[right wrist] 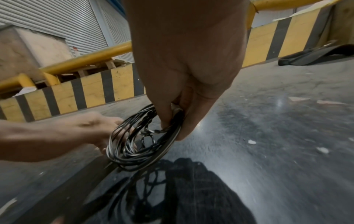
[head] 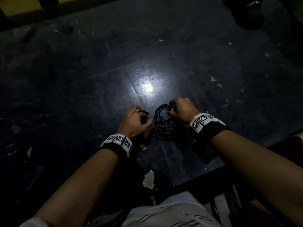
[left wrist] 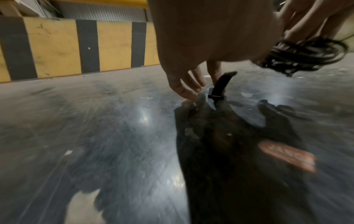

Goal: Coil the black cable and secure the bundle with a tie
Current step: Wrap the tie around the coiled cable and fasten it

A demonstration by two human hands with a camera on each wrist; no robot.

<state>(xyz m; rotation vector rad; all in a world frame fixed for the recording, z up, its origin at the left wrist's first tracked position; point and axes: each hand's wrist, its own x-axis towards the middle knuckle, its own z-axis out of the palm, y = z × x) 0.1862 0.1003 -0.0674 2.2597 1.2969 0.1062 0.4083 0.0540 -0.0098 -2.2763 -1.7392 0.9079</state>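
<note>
The black cable (head: 164,128) is wound into a loose coil of several loops, held upright just above the dark glossy surface (head: 98,79). My right hand (head: 178,110) grips the coil's top right side, thumb and fingers curled around the strands. The right wrist view shows that right hand (right wrist: 172,125) closed on the coil (right wrist: 141,160). My left hand (head: 134,122) is just left of the coil and pinches a short black strap tie (left wrist: 220,86), whose lower end touches the surface. Above and to the right of my left hand (left wrist: 203,87), the coil (left wrist: 306,56) hangs.
A yellow-and-black striped barrier (left wrist: 57,45) runs along the far edge, with a yellow rail (right wrist: 86,57) and roller shutters behind it. A flat black object (right wrist: 316,56) lies at the far right. Small scraps (head: 213,78) litter the surface. A bright light reflection (head: 148,87) sits ahead of my hands.
</note>
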